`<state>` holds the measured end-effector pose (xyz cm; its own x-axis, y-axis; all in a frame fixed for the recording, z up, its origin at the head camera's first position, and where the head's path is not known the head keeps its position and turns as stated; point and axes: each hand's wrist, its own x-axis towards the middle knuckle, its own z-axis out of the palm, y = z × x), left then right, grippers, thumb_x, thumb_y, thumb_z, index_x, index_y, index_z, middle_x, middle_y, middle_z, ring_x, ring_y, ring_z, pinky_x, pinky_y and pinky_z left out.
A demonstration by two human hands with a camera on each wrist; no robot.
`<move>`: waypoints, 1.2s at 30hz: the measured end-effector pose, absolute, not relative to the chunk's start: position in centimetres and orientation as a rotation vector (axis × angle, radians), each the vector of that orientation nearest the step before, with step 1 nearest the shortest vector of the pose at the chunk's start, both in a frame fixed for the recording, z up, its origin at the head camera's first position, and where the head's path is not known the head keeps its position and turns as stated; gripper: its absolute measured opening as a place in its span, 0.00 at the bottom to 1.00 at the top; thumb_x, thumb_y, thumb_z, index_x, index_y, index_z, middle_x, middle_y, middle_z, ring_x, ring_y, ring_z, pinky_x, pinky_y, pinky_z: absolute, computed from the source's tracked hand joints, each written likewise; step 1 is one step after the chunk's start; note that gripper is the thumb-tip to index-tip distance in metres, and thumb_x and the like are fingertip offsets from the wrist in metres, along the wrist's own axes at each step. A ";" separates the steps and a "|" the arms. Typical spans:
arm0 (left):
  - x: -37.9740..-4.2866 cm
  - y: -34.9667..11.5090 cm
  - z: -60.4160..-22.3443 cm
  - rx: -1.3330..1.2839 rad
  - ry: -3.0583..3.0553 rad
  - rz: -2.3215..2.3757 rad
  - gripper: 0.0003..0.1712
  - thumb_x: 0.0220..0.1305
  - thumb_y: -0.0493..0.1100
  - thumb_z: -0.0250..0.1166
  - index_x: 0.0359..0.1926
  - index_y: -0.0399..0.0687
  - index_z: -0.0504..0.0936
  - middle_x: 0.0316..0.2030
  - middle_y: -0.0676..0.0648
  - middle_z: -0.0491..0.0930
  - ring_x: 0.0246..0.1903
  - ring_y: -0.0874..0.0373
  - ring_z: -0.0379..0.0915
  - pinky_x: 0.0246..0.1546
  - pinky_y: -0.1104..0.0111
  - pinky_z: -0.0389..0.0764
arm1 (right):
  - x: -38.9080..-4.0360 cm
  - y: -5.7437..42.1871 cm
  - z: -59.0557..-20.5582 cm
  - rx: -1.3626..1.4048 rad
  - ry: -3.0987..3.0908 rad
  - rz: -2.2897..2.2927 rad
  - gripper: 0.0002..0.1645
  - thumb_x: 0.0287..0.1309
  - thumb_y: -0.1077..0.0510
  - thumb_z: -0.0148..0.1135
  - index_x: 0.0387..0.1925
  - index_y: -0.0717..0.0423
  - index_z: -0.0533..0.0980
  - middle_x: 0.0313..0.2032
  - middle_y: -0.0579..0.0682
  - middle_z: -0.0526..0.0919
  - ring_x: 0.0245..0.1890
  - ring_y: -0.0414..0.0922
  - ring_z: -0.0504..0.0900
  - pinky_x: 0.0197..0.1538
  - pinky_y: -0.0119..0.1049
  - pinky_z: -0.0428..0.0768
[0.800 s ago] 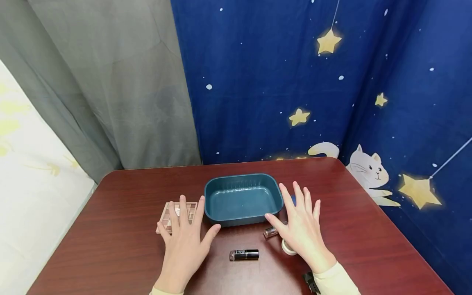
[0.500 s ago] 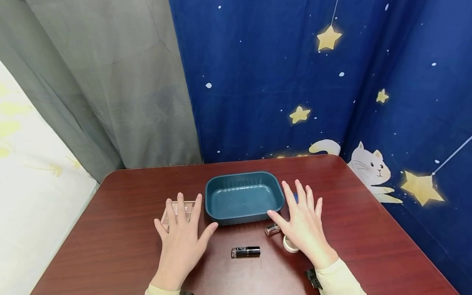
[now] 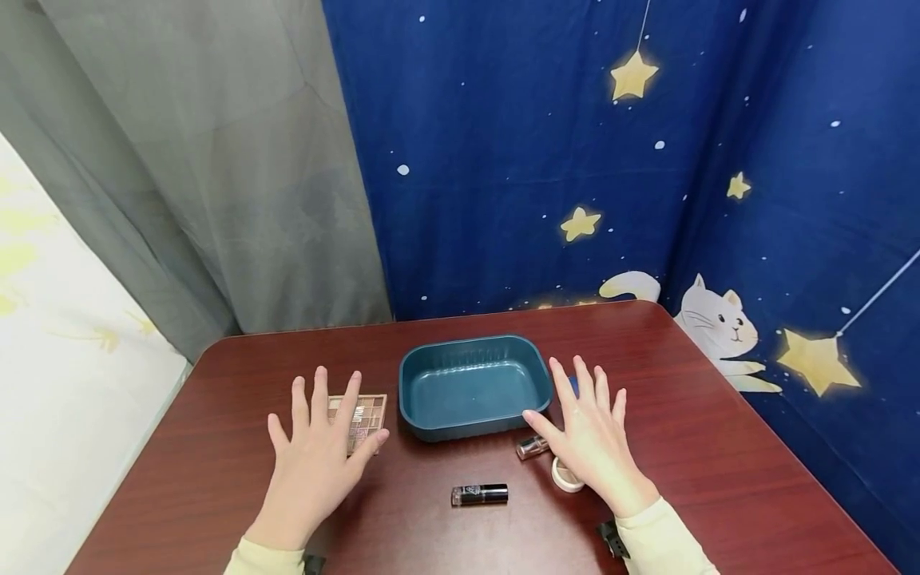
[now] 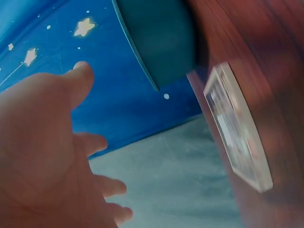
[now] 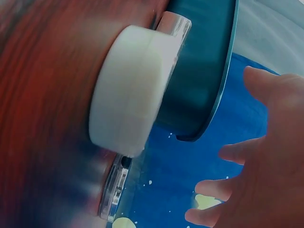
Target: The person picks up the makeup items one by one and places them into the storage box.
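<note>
My left hand (image 3: 312, 467) hovers with fingers spread, overlapping an eyeshadow palette (image 3: 371, 415) in the head view. In the left wrist view the palette (image 4: 240, 133) lies on the table, apart from that hand (image 4: 42, 147). My right hand (image 3: 595, 443), also spread and holding nothing, is by the right end of a teal plastic bin (image 3: 474, 430). Under and beside it are a clear-ended tube (image 3: 530, 447), a round white container (image 3: 566, 479) and a partly hidden blue item (image 3: 574, 385). A black lipstick tube (image 3: 480, 495) lies in front of the bin.
The dark red wooden table (image 3: 237, 383) has rounded far corners. Behind it hang a grey curtain (image 3: 287, 200) and a blue star-patterned curtain (image 3: 489, 160). In the right wrist view, a flat clear case (image 5: 114, 187) lies past the white container.
My left hand has moved left, uncovering more of the palette's right side. The right hand stays almost where it was, and the items on the table have not moved.
</note>
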<state>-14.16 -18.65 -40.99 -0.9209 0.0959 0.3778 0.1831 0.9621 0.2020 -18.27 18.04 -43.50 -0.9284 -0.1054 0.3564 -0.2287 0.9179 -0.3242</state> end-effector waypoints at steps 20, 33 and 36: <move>-18.5 -23.4 -42.0 -0.551 -3.022 -0.343 0.57 0.60 0.75 0.61 0.80 0.52 0.53 0.78 0.36 0.47 0.75 0.32 0.39 0.60 0.26 0.51 | -18.8 18.8 -44.4 0.345 -2.911 0.370 0.50 0.67 0.25 0.45 0.79 0.49 0.56 0.76 0.60 0.54 0.74 0.68 0.47 0.65 0.76 0.41; -20.1 -24.9 -43.1 -0.739 -3.133 -0.365 0.59 0.50 0.75 0.70 0.77 0.56 0.61 0.76 0.35 0.53 0.73 0.30 0.44 0.61 0.27 0.52 | -19.3 19.2 -43.7 0.400 -2.886 0.302 0.46 0.70 0.29 0.47 0.78 0.52 0.58 0.75 0.61 0.57 0.73 0.68 0.52 0.65 0.75 0.44; -20.2 -25.0 -43.1 -0.774 -3.146 -0.349 0.58 0.49 0.74 0.71 0.76 0.56 0.64 0.75 0.33 0.55 0.73 0.29 0.47 0.60 0.27 0.54 | -19.5 19.1 -43.6 0.405 -2.895 0.296 0.46 0.70 0.29 0.47 0.78 0.52 0.58 0.75 0.61 0.57 0.73 0.68 0.52 0.65 0.76 0.44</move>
<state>-20.19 -25.05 -43.12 -0.8806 0.4698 -0.0621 0.4448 0.8646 0.2336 -19.49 19.06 -43.59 -0.9418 -0.2484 0.2264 -0.2891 0.9423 -0.1686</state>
